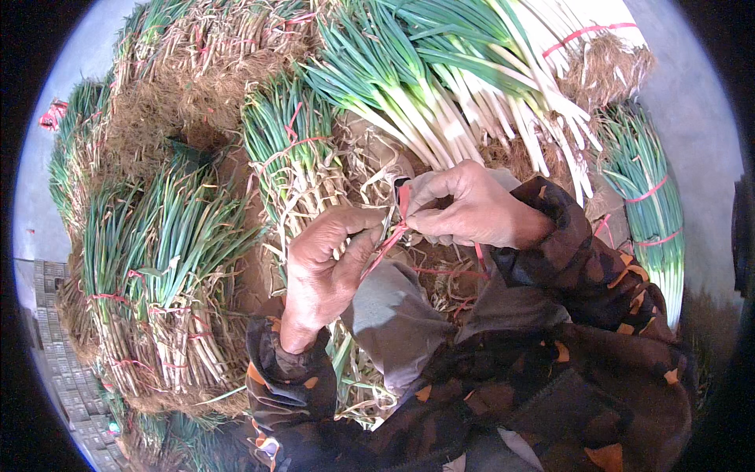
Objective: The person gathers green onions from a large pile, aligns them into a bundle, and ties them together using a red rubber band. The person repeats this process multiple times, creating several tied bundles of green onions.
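Observation:
Between my two hands, above my knees, is a pink-red plastic tie strip (389, 243). My left hand (330, 265) pinches the strip between thumb and forefinger, with the strands running down past the fingertips. Opposite it, my right hand (472, 206) grips the strip where it gathers, and a short end sticks up there. Peeled green onions (436, 127) with white stems and green leaves lie just beyond my right hand. Left of them stands an untrimmed bundle of green onions (295, 147), tied with a red strip. Another length of red strip (451, 272) trails between my legs.
Tied, unpeeled onion bundles (171, 283) with dry roots stand on the left, and more bundles (200, 59) are piled at the back left. A cleaned, tied bundle (652, 200) is at the right. Dry peelings (368, 401) litter the ground near my feet.

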A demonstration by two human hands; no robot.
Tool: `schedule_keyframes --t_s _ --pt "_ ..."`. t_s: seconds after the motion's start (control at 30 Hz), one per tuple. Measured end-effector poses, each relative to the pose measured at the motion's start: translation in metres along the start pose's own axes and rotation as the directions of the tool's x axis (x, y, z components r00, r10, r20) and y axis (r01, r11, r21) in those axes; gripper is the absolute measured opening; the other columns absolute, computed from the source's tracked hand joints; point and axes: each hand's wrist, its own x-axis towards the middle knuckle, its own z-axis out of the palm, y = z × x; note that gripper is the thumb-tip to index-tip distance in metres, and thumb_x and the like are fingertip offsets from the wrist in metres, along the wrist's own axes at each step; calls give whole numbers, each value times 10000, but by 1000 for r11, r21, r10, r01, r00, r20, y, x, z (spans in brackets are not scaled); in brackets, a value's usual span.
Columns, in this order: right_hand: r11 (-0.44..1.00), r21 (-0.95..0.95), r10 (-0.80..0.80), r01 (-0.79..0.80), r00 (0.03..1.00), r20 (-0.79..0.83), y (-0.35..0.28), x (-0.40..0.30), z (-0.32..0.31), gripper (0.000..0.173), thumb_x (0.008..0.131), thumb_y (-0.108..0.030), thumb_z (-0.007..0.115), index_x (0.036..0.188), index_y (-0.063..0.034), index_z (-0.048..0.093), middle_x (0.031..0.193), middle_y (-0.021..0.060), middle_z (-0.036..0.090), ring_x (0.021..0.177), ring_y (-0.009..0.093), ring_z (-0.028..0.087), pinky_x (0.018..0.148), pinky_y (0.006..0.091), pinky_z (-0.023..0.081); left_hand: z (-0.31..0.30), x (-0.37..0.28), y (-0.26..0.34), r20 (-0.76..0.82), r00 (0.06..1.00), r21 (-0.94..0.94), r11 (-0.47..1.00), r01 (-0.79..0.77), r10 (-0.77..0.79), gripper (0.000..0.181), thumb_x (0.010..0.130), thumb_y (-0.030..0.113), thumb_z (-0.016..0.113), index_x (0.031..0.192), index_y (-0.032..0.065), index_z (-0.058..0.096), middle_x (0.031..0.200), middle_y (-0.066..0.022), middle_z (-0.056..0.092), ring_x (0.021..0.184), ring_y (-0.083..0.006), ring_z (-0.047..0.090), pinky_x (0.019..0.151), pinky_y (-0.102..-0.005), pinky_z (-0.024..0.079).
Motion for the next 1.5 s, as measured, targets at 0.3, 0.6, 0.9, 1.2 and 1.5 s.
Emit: schedule_keyframes --t_s 0.3,0.6,0.9,1.2,1.5 --pt "979 -182 -96 89 995 -30 2 3 1 188 758 -169 684 820 9 689 666 46 642 593 69 545 549 238 439 3 4 -1 173 980 257 955 -145 102 206 742 -40 663 938 9 623 827 -123 623 747 -271 637 635 -315 513" --pt "902 -421 -141 91 986 -89 -3 -5 2 208 725 -151 645 810 35 683 614 136 619 548 120 548 532 307 456 15 5 10 398 913 541 782 -310 87 222 712 -15 592 929 -4 551 739 -155 540 650 -341 577 564 -395 477" --pt "990 -32 138 -136 989 52 -17 -5 -9 168 760 -134 630 809 20 675 624 42 589 532 75 493 460 228 359 8 9 16 402 907 379 878 -290 126 308 668 12 635 959 -6 537 774 -167 546 689 -355 576 597 -396 481" --pt "983 139 114 -118 993 38 -11 -5 -8 200 795 -157 680 882 21 653 621 9 576 478 47 453 419 202 318 4 8 22 62 989 282 948 -147 135 140 772 -3 662 911 -5 652 835 -135 662 706 -232 655 641 -306 534" --pt "981 27 189 -192 979 80 -6 -8 -4 169 789 -165 669 846 -6 670 605 -9 573 475 46 465 413 218 335 8 0 6 201 968 195 962 -189 150 175 734 -45 660 902 2 645 824 -136 646 705 -260 642 625 -314 524"
